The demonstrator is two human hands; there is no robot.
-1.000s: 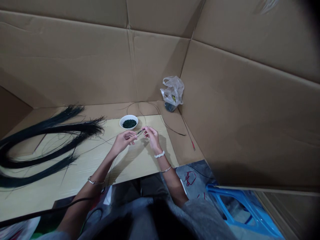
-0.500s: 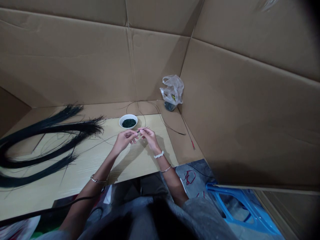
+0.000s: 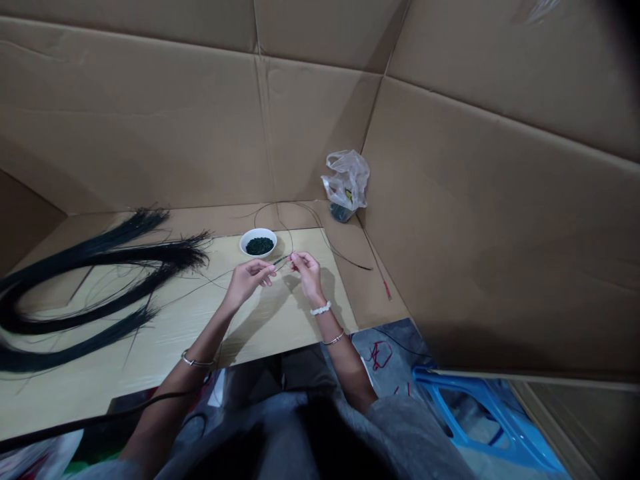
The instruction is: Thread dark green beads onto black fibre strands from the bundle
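Head cam — facing fwd + down @ hands (image 3: 245, 280) (image 3: 307, 275).

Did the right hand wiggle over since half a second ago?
Yes, a little: the right hand has its fingers farther right of the white bowl now.

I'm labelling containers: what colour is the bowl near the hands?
White; the bowl shows best in the head view.

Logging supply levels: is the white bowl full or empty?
Partly full: the white bowl holds small dark green pieces, with bare white showing around them.
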